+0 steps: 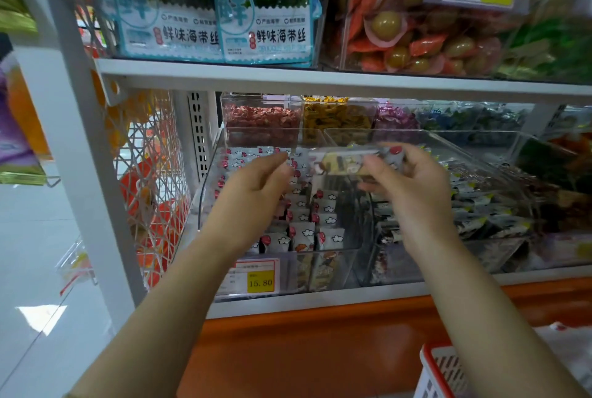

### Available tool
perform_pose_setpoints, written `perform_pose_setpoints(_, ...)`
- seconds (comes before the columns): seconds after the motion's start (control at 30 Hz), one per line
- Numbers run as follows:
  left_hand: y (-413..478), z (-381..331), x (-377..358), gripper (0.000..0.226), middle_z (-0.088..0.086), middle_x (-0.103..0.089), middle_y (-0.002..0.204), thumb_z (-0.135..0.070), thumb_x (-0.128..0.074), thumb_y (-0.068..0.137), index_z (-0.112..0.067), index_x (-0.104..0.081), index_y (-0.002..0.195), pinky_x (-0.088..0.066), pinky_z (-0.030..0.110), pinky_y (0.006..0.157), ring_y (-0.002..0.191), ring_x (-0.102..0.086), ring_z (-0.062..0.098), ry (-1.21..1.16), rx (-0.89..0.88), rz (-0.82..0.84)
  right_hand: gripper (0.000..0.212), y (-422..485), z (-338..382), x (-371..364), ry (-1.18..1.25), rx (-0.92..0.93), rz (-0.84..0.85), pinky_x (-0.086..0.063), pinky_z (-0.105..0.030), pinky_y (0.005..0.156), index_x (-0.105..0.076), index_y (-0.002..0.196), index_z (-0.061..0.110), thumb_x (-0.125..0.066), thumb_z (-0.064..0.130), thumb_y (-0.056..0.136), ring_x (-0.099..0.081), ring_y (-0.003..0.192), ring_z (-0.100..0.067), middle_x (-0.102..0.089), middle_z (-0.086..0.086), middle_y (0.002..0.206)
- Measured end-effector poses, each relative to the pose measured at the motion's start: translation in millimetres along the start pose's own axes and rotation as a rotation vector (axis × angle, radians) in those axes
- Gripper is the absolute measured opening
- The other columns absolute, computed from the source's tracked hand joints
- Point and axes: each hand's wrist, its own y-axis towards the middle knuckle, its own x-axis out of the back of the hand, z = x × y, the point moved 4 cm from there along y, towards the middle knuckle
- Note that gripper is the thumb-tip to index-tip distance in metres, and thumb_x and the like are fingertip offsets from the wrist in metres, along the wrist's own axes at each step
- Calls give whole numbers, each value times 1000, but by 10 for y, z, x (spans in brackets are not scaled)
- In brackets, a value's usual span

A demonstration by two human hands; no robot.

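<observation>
My right hand grips a small bundle of wrapped snack packets above a clear plastic bin on the lower shelf. The bundle is blurred; its wrappers look white, grey and yellow with a red mark. My left hand hovers just left of the bundle with its fingers relaxed and holds nothing. Below both hands, rows of small white packets with red and cloud prints stand upright inside the bin.
A second clear bin of dark-and-white packets sits to the right. Candy bins line the back of the shelf. A yellow price tag reads 15.80. Seaweed bags fill the upper shelf. A red and white basket stands at the lower right.
</observation>
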Motion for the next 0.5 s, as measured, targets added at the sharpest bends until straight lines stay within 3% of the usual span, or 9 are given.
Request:
perform_pose_setpoints(0.1, 73, 46, -118, 43, -2, -49, 139, -29, -46, 96, -21, -43, 139, -32, 20, 97, 121, -48, 14, 393, -88, 61, 24, 138, -11, 58, -161, 36, -116, -58, -35, 75, -62, 106, 8, -68, 12, 83, -67, 83, -19, -67, -7, 92)
perform_pose_setpoints(0.17, 105, 120, -251, 46, 1, -42, 145, -35, -43, 96, -21, -41, 140, -29, 31, 108, 131, -38, 19, 610, -127, 182, 27, 220, -10, 2, -363, 125, -112, -52, -28, 78, -62, 106, 14, -71, 17, 81, -64, 87, -17, -66, -2, 96)
perform_pose_setpoints(0.23, 106, 189, -374, 49, -4, -29, 152, -46, -34, 96, -29, -35, 142, -15, 44, 115, 140, -18, 17, 769, -154, 291, 29, 314, 21, -110, -569, 255, -64, -38, -16, 72, -64, 108, 14, -71, 17, 81, -57, 91, -14, -64, -2, 101)
perform_pose_setpoints(0.3, 107, 250, -434, 49, -8, -20, 155, -53, -25, 95, -38, -31, 142, -5, 47, 114, 143, -7, 15, 842, -168, 350, 31, 424, 30, -245, -752, 326, 51, -31, -17, 72, -64, 110, 12, -72, 17, 80, -51, 94, -12, -63, -6, 108)
perform_pose_setpoints(0.5, 135, 348, -355, 49, -9, -19, 155, -58, -25, 92, -45, -33, 139, -1, 48, 113, 143, -4, 13, 873, -161, 375, 39, 584, -89, -639, -1428, 420, 496, -40, -36, 86, -62, 113, 19, -70, 38, 80, -50, 109, -26, -60, -7, 112)
